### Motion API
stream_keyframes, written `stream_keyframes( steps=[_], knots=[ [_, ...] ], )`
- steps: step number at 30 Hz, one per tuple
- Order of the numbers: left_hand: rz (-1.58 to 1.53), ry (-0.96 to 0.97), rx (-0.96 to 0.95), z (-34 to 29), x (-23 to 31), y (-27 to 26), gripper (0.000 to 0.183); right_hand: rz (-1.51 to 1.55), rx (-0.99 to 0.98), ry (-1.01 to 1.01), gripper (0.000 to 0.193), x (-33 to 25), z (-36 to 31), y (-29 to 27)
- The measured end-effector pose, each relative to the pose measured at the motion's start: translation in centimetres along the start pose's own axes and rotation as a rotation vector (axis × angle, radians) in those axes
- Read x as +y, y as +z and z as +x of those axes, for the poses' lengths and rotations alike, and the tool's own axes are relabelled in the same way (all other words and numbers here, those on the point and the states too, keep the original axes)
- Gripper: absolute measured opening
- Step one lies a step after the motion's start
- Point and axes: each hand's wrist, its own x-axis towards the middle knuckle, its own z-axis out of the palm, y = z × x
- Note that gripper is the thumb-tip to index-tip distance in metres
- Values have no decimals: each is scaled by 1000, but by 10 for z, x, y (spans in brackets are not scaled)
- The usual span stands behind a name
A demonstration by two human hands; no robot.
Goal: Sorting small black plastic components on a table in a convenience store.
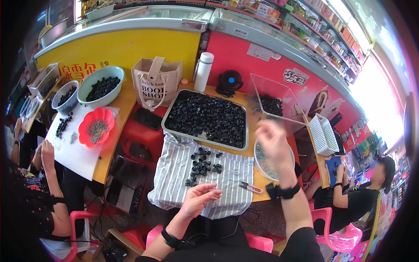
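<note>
My left hand (200, 199) hovers over the front of a grey-and-white striped cloth (174, 168), its fingers loosely stretched and apart, with nothing visible between them. Just beyond it lies a loose pile of small black ring-like parts (201, 167). Motion smears my right hand (273, 137), raised over the round clear bowl (274, 178) of small pale pieces and near the clear plastic bin (283, 114); its fingers cannot be read. Small thread snips (251, 187) with pink handles rest on the cloth between my hands. Behind the pile, a metal tray (198, 139) is heaped with black parts.
Behind the tray stand a canvas bag (159, 83), a white bottle (204, 72) and a small black fan (229, 83). A person at left works beside a red flower-shaped bowl (83, 139) and a green basin (83, 99). Another person (366, 192) sits at right near a white basket (322, 135).
</note>
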Motion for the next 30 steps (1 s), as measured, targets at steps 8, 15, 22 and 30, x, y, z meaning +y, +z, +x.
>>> stream_keyframes(
  steps=[8,15,22,30],
  knots=[
    [39,-39,-11,0,4,1,29,-258,-392,-66,19,4,-97,92],
    [3,-46,-2,2,0,4,26,-258,-362,-59,14,6,-108,97],
    [-63,-41,45,2,0,3,20,83,-208,-157,18,-36,-157,81],
    [-24,-60,32,2,0,-1,13,99,-126,-207,15,-30,-163,83]
  ],
)
